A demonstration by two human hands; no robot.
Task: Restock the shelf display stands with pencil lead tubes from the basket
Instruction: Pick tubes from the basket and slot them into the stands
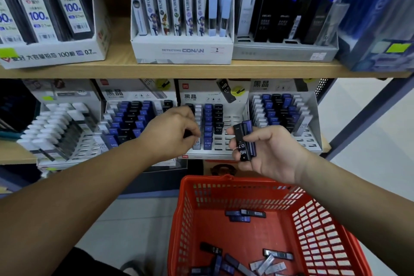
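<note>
My right hand (268,152) grips a small bunch of lead tubes (244,141), one black marked HB 0.7 and one blue, in front of the lower shelf. My left hand (172,132) pinches a dark tube at its fingertips, low over the left columns of the middle display stand (233,96). That stand has rows of black, blue and white tubes and several bare slots on its right side. Below, the red basket (224,192) holds several loose black, blue and clear tubes (237,216).
Similar display stands sit to the left (134,96) and right (284,96) on the lower shelf. The upper wooden shelf (179,69) carries boxes of lead refills, including a Conan box (183,51). A metal shelf post (369,110) slants at the right.
</note>
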